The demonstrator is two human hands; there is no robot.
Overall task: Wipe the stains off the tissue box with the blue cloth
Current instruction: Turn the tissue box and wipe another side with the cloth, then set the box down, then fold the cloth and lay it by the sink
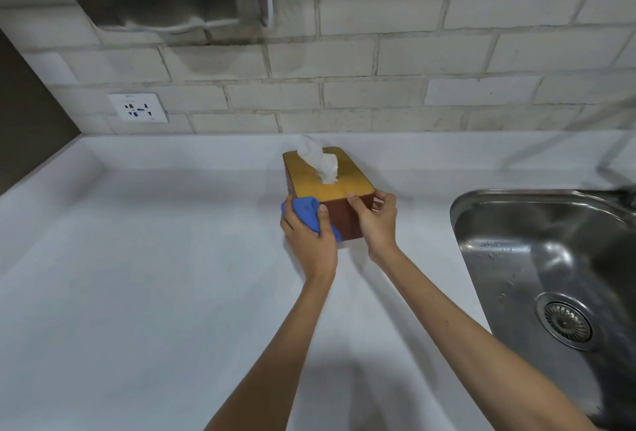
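Now, left hand (309, 241) fingers bunching blue cloth (306, 212) against tissue box (327, 176), right hand (377, 220) seemingly gripping it.

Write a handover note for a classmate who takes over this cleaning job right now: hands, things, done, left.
Left hand: closed on the bunched blue cloth, pressed to the near left corner of the wooden tissue box with the yellow top.
Right hand: fingers steady the box's near right corner.
The box sits on the white countertop, left of the steel sink.
Done: unclear; no stains are visible.
Left: wipe the remaining faces.
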